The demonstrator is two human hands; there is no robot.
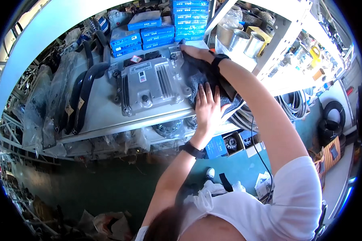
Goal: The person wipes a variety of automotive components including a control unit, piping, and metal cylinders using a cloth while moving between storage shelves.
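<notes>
A silver finned metal control unit (pixel 153 86) with a label lies flat on the white shelf (pixel 96 108). Just to its right is a dark grey cloth (pixel 195 82), bunched along the unit's side. My left hand (pixel 208 102) rests on the near part of this cloth, palm down with fingers stretched out. Farther back, my right hand (pixel 195 52) grips the far end of the dark cloth beside the unit's far right corner. Its fingertips are partly hidden. A dark flat piece (pixel 227 87) shows under my right forearm; its kind is unclear.
Blue boxes (pixel 157 33) are stacked behind the unit. Black curved hoses (pixel 82 96) and plastic-wrapped parts (pixel 40 96) lie at left. Metal cans (pixel 253 44) stand at right beside a white shelf post (pixel 275 42). Coiled cables (pixel 291 106) hang below.
</notes>
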